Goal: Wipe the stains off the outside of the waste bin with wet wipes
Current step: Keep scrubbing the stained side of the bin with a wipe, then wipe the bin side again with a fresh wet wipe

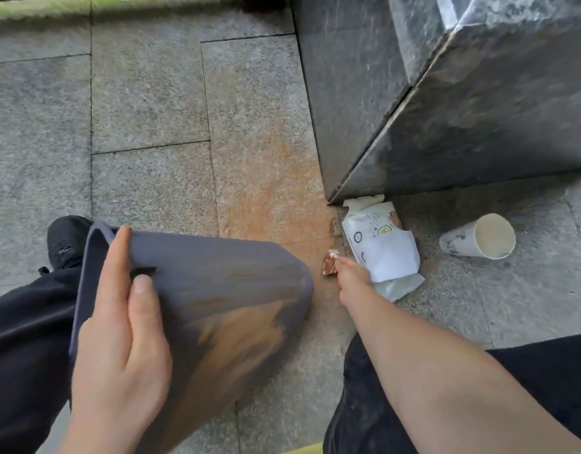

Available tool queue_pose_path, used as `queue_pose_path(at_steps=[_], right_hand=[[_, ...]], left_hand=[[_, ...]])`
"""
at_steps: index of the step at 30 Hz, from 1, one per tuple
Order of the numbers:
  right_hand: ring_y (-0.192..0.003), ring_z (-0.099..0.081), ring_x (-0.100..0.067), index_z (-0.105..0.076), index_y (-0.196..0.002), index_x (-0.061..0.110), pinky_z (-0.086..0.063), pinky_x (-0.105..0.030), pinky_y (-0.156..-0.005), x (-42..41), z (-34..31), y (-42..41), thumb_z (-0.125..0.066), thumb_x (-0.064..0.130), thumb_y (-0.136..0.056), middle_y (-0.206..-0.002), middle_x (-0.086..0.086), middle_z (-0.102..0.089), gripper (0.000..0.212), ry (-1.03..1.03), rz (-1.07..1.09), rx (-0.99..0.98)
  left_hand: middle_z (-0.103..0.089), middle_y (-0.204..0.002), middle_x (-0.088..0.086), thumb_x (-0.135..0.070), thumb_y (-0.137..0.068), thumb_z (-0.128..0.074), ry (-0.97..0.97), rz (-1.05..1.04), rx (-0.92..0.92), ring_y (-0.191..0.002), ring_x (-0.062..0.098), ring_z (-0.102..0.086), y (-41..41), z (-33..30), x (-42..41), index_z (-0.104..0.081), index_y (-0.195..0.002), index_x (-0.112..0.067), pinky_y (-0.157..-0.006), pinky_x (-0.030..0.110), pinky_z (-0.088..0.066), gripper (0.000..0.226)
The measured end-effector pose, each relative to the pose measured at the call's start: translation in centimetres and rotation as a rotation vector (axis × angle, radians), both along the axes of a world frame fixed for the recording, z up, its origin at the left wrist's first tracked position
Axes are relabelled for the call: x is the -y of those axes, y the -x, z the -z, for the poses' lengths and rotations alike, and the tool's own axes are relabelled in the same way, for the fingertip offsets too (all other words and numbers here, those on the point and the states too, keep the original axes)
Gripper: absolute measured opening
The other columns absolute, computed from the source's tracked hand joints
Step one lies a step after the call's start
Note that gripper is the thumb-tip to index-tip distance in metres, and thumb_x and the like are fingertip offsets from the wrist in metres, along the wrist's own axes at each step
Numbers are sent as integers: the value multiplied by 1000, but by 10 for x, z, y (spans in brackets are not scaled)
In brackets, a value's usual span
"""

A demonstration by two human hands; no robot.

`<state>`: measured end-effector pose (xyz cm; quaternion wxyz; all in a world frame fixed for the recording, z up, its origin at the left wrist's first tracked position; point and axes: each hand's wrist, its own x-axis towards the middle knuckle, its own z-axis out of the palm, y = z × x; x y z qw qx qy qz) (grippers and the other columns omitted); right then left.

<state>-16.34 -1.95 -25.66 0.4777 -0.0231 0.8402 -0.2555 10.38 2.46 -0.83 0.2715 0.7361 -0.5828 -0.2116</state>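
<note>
One waste bin (200,290), one pack of wet wipes (382,247), one paper cup (479,236), one small brown-soiled wad (329,263) and two bare hands are in view, over grey stone paving (151,103) with a dark polished stone block (462,103) at the upper right.

The waste bin is a grey-blue plastic one, tipped on its side with its base pointing toward the wipes pack and its rim toward the black shoe (66,240). Its outer wall carries brown, rust-coloured smears, heaviest on the lower part nearest the camera, thinner streaks higher up. The paving between the bin and the pack is stained the same orange-brown.

The left hand (118,339) grips the bin at its rim end, fingers spread along the outer wall and the thumb laid across it beside a small slot.

The right hand (351,276) reaches to the near left edge of the wipes pack, its fingers pinched narrowly on the soiled wad, which sits just left of the pack. The pack lies flat against the foot of the stone block; the cup lies on its side to the pack's right, mouth toward the camera.
</note>
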Motion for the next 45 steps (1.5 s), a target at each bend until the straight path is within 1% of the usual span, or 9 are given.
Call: queue_pose_path(at_steps=[3,6,11,14,19,26,35,42,45], right_hand=[[-81,-58,-25,-76,-105,12,-50,-31,-72,2,10,5,-66,18,-93,-96,-11,-66,16,-53,-31,-40],[-71,-53,-20,-68,-94,17,-49,-33,-66,0,12,9,-60,21,-96,-93,-9,-59,10,-109,-93,44],[-105,-66,-30,-64,-118,2,-54,-43,-95,-19,-9,8,-62,16,-96,-120,-19,-66,27,-113,122,201],[-100,-68,-27,-60,-116,8,-56,-33,-79,-33,-33,18,-68,15,-90,-121,-17,-66,28,-118,204,328],[-72,-60,-28,-63,-110,1,-50,-38,-68,-29,-51,52,-74,37,-73,-83,-9,-64,52,-51,372,42],[-112,-59,-39,-54,-128,7,-47,-49,-94,-13,-49,78,-81,55,-66,-129,-17,-59,83,-162,440,-192],[-85,-56,-32,-58,-91,19,-43,-39,-81,-12,-73,80,-65,43,-89,-106,-13,-67,25,33,188,-280],[-114,-61,-38,-53,-130,0,-52,-43,-91,-15,-89,92,-65,13,-85,-129,-19,-61,48,-148,75,-158],[-122,-51,-38,-50,-130,7,-48,-43,-95,-22,-88,92,-64,17,-83,-134,-17,-53,49,-233,-218,-484]], left_hand=[[-46,-102,-56,-37,-104,-30,8,53,56,-90,-35,-44,3,-6,-4,-25,-144,-57,-69,7,-35,45],[-34,-93,-68,-30,-104,-32,-19,62,15,-82,-43,-33,5,-10,-6,-28,-147,-49,-67,-2,-30,47],[-42,-79,-60,-41,-102,-29,-66,48,-37,-69,-18,-46,15,-14,-1,-29,-150,-43,-74,30,-31,47],[-46,-68,-41,-39,-102,-31,-59,71,-64,-73,-38,-38,23,-15,-2,-31,-150,-39,-63,23,-26,47],[-50,-64,-22,-49,-98,-27,-83,104,-88,-67,-19,-54,36,-19,1,-25,-149,-44,-67,13,-34,51],[-44,-61,-25,-43,-100,-30,-85,95,-67,-59,-20,-51,31,-18,0,-26,-151,-43,-62,1,-35,52],[-54,-49,-3,-46,-98,-28,-84,36,-74,-57,6,-58,26,-19,-3,-28,-150,-43,-59,21,-40,52],[-55,-48,-2,-47,-97,-27,-97,55,-83,-53,10,-57,31,-25,-11,-26,-149,-48,-53,28,-39,52],[-52,-57,-16,-47,-97,-27,-97,69,-48,-52,1,-49,31,-25,-11,-24,-149,-49,-56,36,-33,53]])
